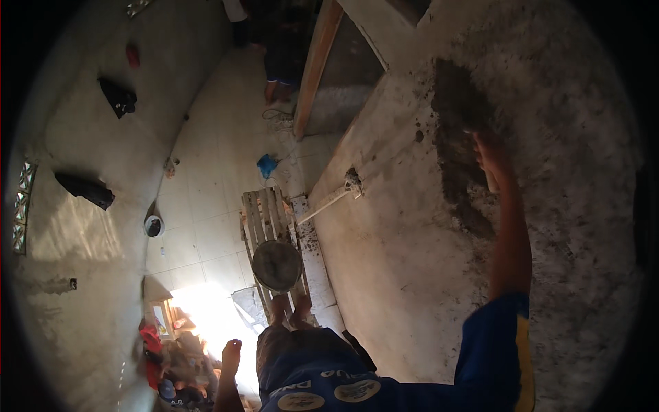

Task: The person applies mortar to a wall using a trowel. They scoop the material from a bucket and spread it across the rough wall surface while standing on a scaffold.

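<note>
My right hand [489, 154] is raised to the wall on the right, its fingers closed round a tool with a pale handle [492, 181]. The tool's working end is too dark to make out. Beside it, a dark patch of wet mortar [449, 103] runs down the rough wall [391, 199]. My left hand [232, 353] hangs out to my left with its fingers curled, and I see nothing in it. A round bucket [277, 266] of grey mortar stands just ahead of my bare feet on a slatted wooden platform [264, 213].
A blue plastic bag [267, 165] lies on the tiled floor [206, 172] past the platform. A white bucket [154, 225] stands by the left wall. Clutter [185, 364] fills the lower left. People's legs [278, 75] show near a wooden post [319, 69]. A pale stick [322, 206] leans near the platform.
</note>
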{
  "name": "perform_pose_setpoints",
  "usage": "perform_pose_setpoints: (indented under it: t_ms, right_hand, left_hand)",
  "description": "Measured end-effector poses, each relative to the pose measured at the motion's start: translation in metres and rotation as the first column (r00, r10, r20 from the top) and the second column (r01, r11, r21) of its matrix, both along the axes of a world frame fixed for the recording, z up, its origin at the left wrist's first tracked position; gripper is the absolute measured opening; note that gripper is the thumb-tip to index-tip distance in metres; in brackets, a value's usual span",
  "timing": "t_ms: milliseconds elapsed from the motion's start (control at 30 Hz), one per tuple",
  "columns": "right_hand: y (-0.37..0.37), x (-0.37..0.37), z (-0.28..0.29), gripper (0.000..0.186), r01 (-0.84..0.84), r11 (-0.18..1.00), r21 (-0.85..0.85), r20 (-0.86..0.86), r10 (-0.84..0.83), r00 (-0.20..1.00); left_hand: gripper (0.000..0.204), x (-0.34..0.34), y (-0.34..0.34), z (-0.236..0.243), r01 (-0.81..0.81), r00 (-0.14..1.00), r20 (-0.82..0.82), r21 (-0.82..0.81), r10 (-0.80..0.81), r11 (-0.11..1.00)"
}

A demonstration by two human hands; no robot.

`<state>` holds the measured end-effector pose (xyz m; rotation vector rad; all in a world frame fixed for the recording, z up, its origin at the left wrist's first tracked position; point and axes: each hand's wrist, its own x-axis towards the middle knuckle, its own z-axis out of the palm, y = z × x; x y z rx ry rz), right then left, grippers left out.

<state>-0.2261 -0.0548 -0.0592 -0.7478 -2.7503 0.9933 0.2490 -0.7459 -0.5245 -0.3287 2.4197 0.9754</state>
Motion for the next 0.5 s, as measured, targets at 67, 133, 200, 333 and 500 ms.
perform_pose_setpoints:
  t_ms: [67, 133, 200, 333, 500]
  right_hand:
    - [-0.031, 0.034, 0.039, 0.043, 0.02, 0.996, 0.087, -0.024, -0.018, 1.0]
    - [-0.026, 0.054, 0.063, 0.044, 0.021, 0.977, 0.211, 0.044, -0.031, 0.999]
    - [-0.027, 0.072, 0.075, 0.044, 0.009, 0.944, 0.33, 0.116, -0.051, 0.992]
    - [-0.073, 0.092, 0.089, 0.041, -0.099, 0.474, 0.875, 0.081, 0.057, 0.995]
    - [-0.16, 0.07, 0.068, 0.038, -0.361, 0.643, 0.675, 0.163, 0.346, 0.924]
  left_hand:
    - [0.024, 0.019, -0.006, -0.014, 0.015, 1.0, -0.004, -0.016, -0.015, 1.0]
    - [0.025, 0.015, 0.007, -0.021, 0.058, 0.998, -0.017, -0.011, -0.058, 0.998]
    - [0.027, 0.009, 0.026, -0.022, -0.327, 0.923, 0.258, 0.137, 0.285, 0.935]
    - [0.03, 0.013, 0.036, -0.032, -0.404, 0.895, 0.28, 0.184, 0.346, 0.896]
    - [0.027, -0.001, 0.05, 0.024, -0.408, 0.894, 0.29, 0.217, 0.341, 0.887]
